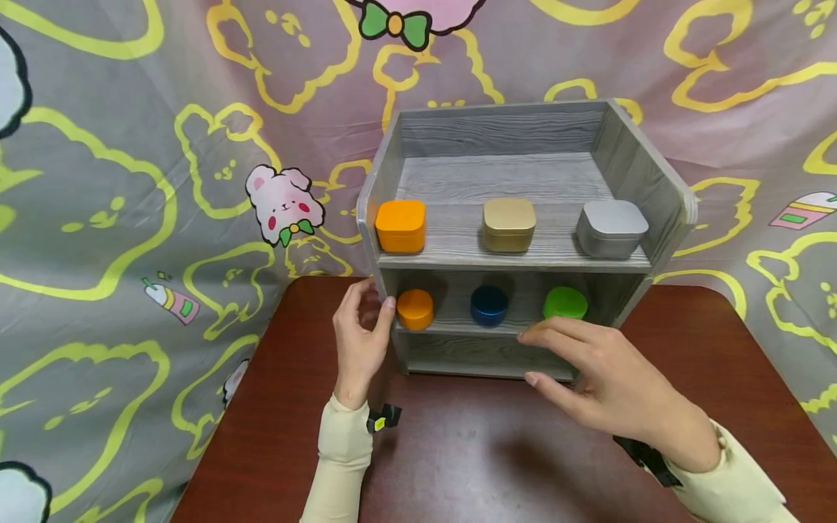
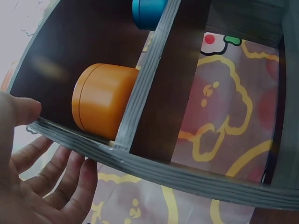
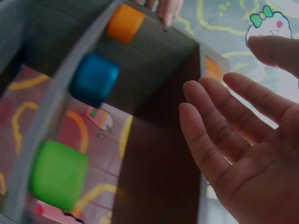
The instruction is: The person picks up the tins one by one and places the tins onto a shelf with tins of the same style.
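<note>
A grey wood-grain shelf unit (image 1: 497, 178) stands on the table. My left hand (image 1: 362, 341) grips its left side panel, the thumb inside and the fingers (image 2: 58, 179) outside. Just beside that thumb sits a round orange tin (image 1: 415, 310) on the middle shelf. A round blue tin (image 1: 489, 306) and a round green tin (image 1: 565, 302) share this shelf. My right hand (image 1: 608, 370) hovers in front of the green tin, fingers spread and holding nothing. The upper shelf carries an orange square tin (image 1: 401, 226), a gold one (image 1: 508, 225) and a silver one (image 1: 612, 229).
The reddish-brown table (image 1: 261, 436) extends in front of the unit and to both sides. A patterned curtain (image 1: 98, 218) with yellow bear outlines hangs behind and along the sides. The unit's lowest compartment (image 1: 484, 354) lies under the round tins.
</note>
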A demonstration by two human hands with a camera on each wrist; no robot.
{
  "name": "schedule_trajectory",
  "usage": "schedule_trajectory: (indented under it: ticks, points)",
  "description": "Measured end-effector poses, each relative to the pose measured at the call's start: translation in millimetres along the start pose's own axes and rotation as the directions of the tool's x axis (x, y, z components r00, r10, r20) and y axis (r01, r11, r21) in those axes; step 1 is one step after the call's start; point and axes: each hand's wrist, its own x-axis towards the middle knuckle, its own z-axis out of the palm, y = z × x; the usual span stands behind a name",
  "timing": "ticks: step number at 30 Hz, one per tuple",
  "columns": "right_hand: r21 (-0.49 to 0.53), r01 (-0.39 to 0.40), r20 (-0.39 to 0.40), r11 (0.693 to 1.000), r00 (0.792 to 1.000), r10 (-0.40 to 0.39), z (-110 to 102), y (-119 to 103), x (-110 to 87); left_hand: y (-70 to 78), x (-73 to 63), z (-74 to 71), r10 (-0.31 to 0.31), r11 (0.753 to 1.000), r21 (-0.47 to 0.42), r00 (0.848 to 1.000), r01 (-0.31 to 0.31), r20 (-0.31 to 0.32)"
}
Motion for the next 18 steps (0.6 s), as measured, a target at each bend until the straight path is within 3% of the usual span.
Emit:
schedule_trajectory:
  ticks: [7,18]
  points:
    - [-0.035,-0.026,0.000,0.999,1.000,0.026,22.6,6.2,-14.6,-1.8,2.0,-7.5,0.029,0.998,0.053,0.998,-0.031,0.051]
    - [-0.058,-0.002,0.004,0.998,1.000,0.002,51.6,13.3,-34.8,5.6,-20.7,-27.9,0.087,0.979,0.180,0.994,-0.097,0.060]
